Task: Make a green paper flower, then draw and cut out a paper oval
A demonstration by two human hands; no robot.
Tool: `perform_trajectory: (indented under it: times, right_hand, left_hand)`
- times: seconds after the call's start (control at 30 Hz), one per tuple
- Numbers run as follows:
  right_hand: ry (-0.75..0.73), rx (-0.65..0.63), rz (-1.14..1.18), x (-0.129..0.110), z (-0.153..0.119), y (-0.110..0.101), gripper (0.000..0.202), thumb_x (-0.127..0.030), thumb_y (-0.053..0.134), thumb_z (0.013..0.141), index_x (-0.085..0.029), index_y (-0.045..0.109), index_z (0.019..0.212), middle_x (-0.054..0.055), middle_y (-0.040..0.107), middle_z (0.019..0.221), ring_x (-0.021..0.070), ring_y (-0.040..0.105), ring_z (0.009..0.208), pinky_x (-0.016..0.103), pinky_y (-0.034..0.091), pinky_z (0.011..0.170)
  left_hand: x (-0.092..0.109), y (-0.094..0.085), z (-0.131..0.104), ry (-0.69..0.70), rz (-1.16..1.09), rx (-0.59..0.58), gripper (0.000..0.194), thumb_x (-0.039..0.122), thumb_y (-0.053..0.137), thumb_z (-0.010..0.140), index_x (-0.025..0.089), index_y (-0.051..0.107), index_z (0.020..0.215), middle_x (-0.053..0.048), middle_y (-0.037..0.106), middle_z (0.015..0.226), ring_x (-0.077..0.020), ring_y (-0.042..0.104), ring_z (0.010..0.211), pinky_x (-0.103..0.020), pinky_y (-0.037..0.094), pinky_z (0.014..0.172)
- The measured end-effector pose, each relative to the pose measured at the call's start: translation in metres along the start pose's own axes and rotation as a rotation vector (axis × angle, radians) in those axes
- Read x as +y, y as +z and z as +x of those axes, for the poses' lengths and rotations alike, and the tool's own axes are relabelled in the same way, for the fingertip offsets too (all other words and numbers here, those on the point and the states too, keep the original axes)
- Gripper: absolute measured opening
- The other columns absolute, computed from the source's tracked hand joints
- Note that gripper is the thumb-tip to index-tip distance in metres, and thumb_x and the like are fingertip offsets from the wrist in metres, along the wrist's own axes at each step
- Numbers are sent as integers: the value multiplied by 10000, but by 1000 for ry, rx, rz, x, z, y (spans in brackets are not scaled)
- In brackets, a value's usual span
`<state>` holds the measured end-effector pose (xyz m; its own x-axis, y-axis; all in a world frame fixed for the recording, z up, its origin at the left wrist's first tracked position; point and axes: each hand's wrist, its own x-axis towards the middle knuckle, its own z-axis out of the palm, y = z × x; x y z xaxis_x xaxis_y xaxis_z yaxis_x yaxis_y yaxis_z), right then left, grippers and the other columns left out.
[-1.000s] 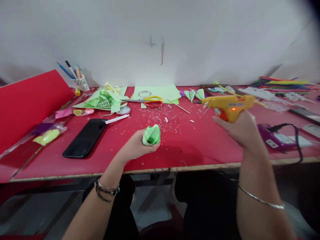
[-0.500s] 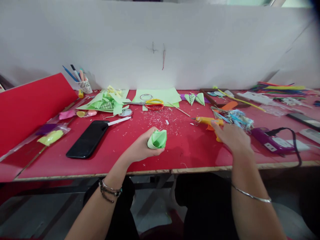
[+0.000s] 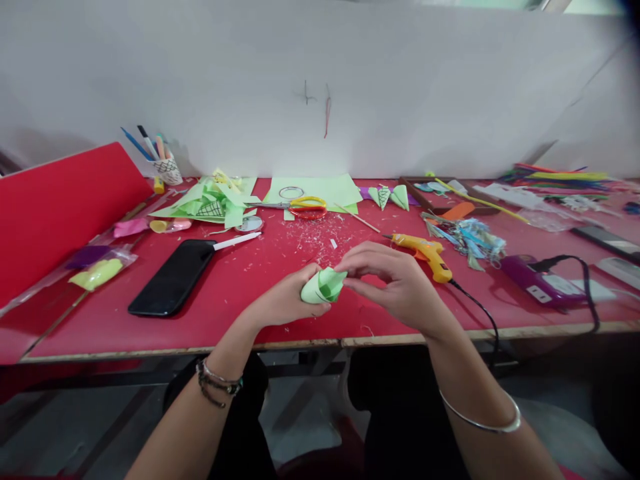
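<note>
A rolled green paper cone (image 3: 313,289) is held in my left hand (image 3: 284,297), its open end turned to the right. The fingers and thumb of my left hand wrap round it. My right hand (image 3: 393,280) pinches the paper edge at the cone's open end between thumb and fingers. Behind my right hand, a yellow glue gun (image 3: 425,252) lies on the red table (image 3: 270,267), its cord running over the front edge.
Left of my hands lie a black phone (image 3: 173,277) and a white pen (image 3: 237,241). Scissors (image 3: 307,207), green paper (image 3: 320,189) and small cones (image 3: 399,197) lie farther back. A purple power strip (image 3: 543,283) is at the right.
My right hand has let go of the glue gun, now lying on the table, and moved left to the cone's rim. The cone has tilted slightly to the right in my left hand.
</note>
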<state>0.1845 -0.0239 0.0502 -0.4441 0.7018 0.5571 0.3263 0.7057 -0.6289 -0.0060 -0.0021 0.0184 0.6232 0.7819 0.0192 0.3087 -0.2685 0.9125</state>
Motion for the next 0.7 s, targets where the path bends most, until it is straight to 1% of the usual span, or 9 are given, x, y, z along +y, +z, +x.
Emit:
perform_trajectory:
  times: [0.1,0.23,0.5,0.7]
  right_hand:
    - [38,14,42,2,-1,1,100,-199,590,798,-202,639,886,22,613,837,107,579,748,231,500,647]
    - [63,22,94,4,0,5,87,-188,597,789,-196,636,866,27,608,842,111,585,767,233,509,658]
    - [44,28,91,3,0,10,83,-164,575,794,-200,642,826,28,621,829,116,598,767,237,510,649]
    - [33,43,69,4,0,12,102,-166,556,804,-203,647,829,30,633,830,122,601,782,250,504,679]
  left_hand:
    - [-1,-2,-1,22,30,2,219,264,608,691,166,437,787,39,386,737,-102,408,672,-233,363,598]
    - [-2,-4,-1,42,34,31,201,253,598,703,168,431,775,40,389,731,-97,407,668,-227,364,601]
    - [-5,-4,-2,5,2,14,210,249,594,696,163,453,826,33,437,746,-108,437,686,-234,379,624]
    - [-6,-3,-1,3,45,41,176,211,576,685,167,440,786,37,443,727,-106,431,666,-223,365,595]
